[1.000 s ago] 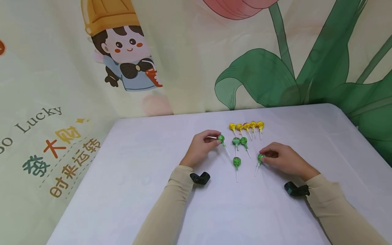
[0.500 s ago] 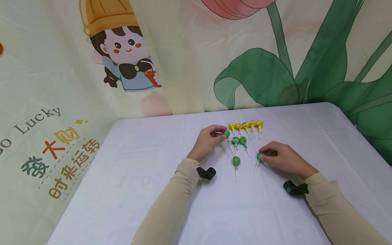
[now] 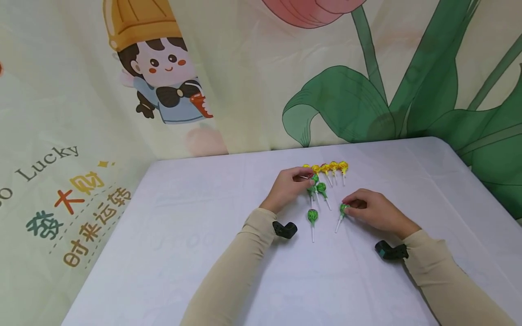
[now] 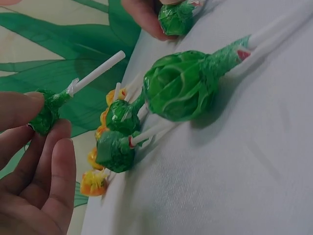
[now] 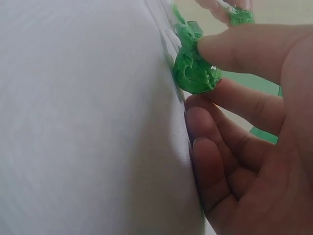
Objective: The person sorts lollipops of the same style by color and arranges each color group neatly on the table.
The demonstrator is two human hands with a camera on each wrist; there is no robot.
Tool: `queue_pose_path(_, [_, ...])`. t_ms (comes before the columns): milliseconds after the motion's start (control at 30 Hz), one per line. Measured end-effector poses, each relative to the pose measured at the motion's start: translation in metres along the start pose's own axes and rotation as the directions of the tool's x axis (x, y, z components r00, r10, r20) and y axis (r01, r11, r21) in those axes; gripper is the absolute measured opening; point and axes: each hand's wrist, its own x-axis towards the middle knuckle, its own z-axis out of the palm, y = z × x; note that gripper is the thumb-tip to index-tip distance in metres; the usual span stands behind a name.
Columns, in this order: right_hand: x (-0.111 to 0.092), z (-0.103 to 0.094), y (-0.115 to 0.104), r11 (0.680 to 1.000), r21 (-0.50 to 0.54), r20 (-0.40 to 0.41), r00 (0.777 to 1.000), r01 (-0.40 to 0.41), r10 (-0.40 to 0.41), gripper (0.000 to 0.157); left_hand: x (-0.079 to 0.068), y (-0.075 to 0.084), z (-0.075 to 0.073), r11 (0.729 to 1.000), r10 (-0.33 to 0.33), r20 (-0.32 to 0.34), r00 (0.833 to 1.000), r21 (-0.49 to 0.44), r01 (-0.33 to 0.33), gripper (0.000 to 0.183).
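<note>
My left hand (image 3: 290,186) pinches a green lollipop (image 4: 46,111) by its wrapped head, with the white stick free. It hovers over two green lollipops that lie side by side, one (image 3: 321,188) plainly seen and the other (image 4: 116,151) partly hidden by the hand in the head view. My right hand (image 3: 373,209) pinches another green lollipop (image 5: 195,71) by the head, close to the tabletop, its stick angled toward me. Between the hands and nearer to me lies a single green lollipop (image 3: 312,216).
A row of several yellow lollipops (image 3: 334,165) lies behind the green ones; the left hand partly covers its left end. The white table (image 3: 195,235) meets a printed backdrop (image 3: 244,81) along its far edge.
My left hand has moved right with its green lollipop, from beside the green pair to over it. My right hand stays nearly where it was. The head view has shifted slightly.
</note>
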Motion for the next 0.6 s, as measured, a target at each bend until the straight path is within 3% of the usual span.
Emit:
queue_pose_path(333, [0.001, 0.000, -0.001, 1.000, 0.010, -0.001, 1.000, -0.006, 0.006, 0.027, 0.004, 0.005, 0.011, 1.000, -0.022, -0.027, 0.999, 0.017, 0.023, 0.036])
queue_pose_path(600, [0.001, 0.000, 0.000, 1.000, 0.004, -0.010, 1.000, -0.009, 0.009, 0.027, 0.010, 0.006, 0.018, 0.998, -0.001, -0.041, 0.999, 0.056, 0.004, 0.025])
